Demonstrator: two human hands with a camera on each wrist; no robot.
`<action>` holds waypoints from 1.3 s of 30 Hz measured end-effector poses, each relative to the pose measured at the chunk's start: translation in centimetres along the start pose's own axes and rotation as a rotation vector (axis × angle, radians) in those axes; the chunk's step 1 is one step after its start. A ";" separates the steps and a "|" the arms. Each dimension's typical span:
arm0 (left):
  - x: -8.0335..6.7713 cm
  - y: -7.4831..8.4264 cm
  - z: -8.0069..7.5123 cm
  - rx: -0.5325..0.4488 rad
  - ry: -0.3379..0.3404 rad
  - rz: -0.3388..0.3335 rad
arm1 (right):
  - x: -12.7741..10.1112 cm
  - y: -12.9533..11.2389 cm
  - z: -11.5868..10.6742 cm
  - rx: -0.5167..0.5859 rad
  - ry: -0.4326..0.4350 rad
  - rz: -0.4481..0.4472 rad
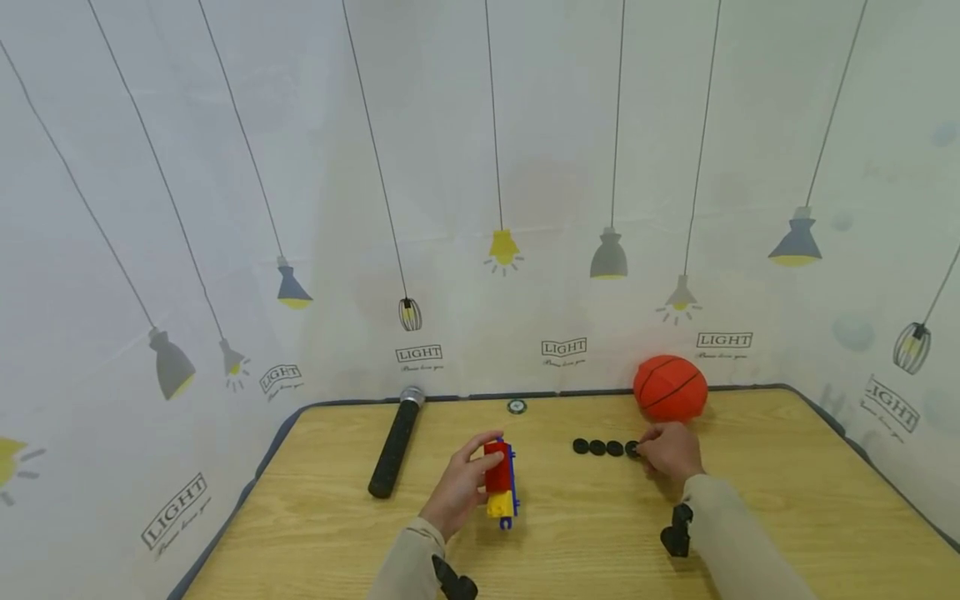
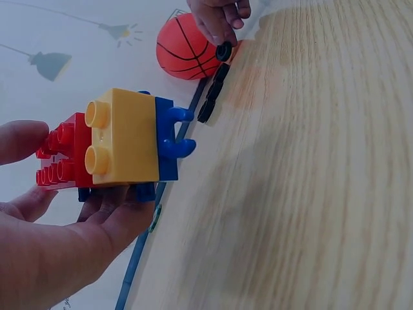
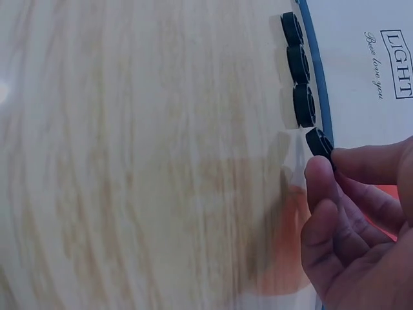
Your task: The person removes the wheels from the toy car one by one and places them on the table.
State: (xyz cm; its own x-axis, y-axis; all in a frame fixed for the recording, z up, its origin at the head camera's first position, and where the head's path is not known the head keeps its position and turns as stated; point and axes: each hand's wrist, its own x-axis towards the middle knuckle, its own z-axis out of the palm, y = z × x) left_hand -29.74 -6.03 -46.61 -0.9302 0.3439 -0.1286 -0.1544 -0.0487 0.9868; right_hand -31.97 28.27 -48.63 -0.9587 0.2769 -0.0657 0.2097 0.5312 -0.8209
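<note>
My left hand [image 1: 456, 492] holds a toy-brick vehicle above the table, thumb on one side and fingers beneath. It has a red brick [image 1: 497, 473], a yellow brick [image 2: 132, 137] and a blue base [image 2: 166, 158] with a forked hitch at one end. Over to the right, my right hand [image 1: 672, 452] pinches a small black disc [image 3: 319, 142], perhaps a toy wheel, between thumb and fingertips. That disc sits at the right end of a row with several like black discs [image 1: 597, 447]. In the right wrist view it looks tilted; whether it touches the table is hard to tell.
A red basketball [image 1: 671, 389] rests right behind my right hand, near the back edge. A black microphone [image 1: 397, 444] with a silver head lies on the left. Between them, at the back, is a small round dial [image 1: 517, 406]. Lamp-printed cloth walls surround the wooden table [image 1: 585, 542].
</note>
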 end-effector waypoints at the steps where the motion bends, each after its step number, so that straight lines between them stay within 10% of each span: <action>1: 0.0 0.0 0.0 0.000 0.000 0.000 | 0.1 0.1 0.0 0.005 0.001 0.008; 39: 0.0 -0.1 0.8 0.007 -0.003 -0.027 | -0.2 -0.7 0.0 -0.027 -0.027 0.081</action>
State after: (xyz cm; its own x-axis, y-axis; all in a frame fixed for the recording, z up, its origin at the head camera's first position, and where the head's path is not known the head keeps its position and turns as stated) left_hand -29.49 -5.28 -46.60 -0.9249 0.3475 -0.1545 -0.1767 -0.0331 0.9837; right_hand -31.92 27.81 -48.05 -0.9432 0.2980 -0.1467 0.2913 0.5299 -0.7965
